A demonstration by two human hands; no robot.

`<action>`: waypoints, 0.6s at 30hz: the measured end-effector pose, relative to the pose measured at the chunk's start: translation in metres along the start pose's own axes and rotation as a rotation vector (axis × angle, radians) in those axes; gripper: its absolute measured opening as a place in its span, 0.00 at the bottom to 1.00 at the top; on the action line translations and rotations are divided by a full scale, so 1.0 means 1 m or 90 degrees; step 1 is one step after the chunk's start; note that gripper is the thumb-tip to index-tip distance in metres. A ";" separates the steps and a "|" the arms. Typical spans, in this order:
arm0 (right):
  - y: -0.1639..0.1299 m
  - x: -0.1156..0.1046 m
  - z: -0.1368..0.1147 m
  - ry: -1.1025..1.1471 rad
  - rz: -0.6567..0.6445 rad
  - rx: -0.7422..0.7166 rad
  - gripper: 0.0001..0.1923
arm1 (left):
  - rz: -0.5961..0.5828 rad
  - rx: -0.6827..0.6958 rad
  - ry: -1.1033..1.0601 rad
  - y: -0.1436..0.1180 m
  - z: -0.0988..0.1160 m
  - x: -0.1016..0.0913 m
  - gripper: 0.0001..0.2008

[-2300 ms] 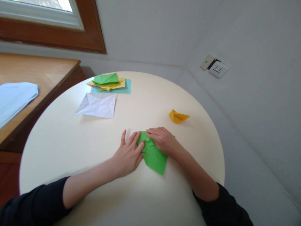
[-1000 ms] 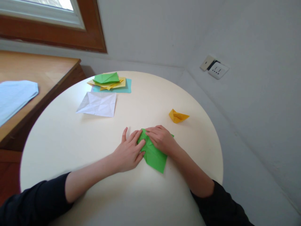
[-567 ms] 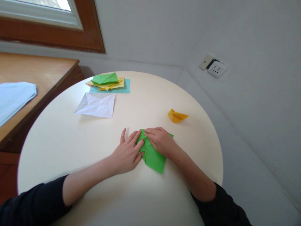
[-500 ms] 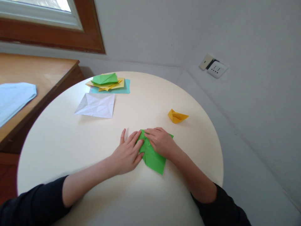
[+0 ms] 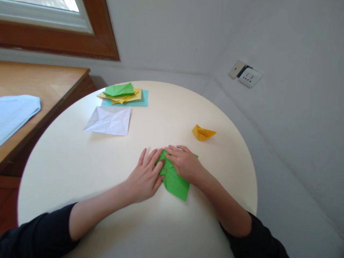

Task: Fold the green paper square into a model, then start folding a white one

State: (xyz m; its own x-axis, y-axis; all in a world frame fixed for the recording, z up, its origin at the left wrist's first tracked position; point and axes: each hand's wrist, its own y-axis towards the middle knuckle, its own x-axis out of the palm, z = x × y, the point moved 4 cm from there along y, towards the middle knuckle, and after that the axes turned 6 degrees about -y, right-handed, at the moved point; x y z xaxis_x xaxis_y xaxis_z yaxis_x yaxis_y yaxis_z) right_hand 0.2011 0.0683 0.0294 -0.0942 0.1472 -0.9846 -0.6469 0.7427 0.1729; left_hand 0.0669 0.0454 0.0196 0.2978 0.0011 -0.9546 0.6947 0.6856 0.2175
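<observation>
Soft daylight enters from the window (image 5: pixel 45 14) at upper left, evenly lighting the pale tabletop (image 5: pixel 166 114). A broad mild sheen lies on its near edge. Shadows are faint and short. Focus is sharp throughout; wide-angle distortion bends the wall lines and stretches the corners.

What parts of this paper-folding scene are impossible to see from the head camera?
- Folded green paper sheet: its upper part lies under the left hand and right hand.
- Teal paper sheet: mostly covered by the yellow and green folded papers.
- Light blue cloth: cut off by the left edge.
</observation>
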 end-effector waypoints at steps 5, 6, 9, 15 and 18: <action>0.000 -0.001 0.000 0.008 -0.025 0.007 0.16 | -0.027 0.011 -0.005 0.001 0.000 0.001 0.20; 0.000 -0.001 0.000 0.008 -0.030 0.007 0.17 | -0.031 0.011 -0.004 0.002 0.000 0.001 0.20; 0.000 -0.002 -0.001 0.005 -0.040 0.007 0.17 | -0.036 0.013 0.001 0.002 0.000 0.000 0.20; 0.001 -0.003 -0.002 0.001 -0.050 0.018 0.17 | -0.049 0.025 0.007 0.002 -0.001 0.002 0.20; 0.001 -0.003 -0.002 0.005 -0.053 0.019 0.17 | -0.059 0.028 0.005 0.003 -0.002 0.003 0.21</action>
State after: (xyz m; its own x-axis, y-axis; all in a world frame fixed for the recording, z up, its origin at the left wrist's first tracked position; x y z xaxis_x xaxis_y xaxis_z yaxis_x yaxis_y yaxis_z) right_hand 0.1993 0.0674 0.0323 -0.0473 0.0787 -0.9958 -0.6299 0.7713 0.0909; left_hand 0.0684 0.0487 0.0168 0.2257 -0.0559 -0.9726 0.7475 0.6501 0.1361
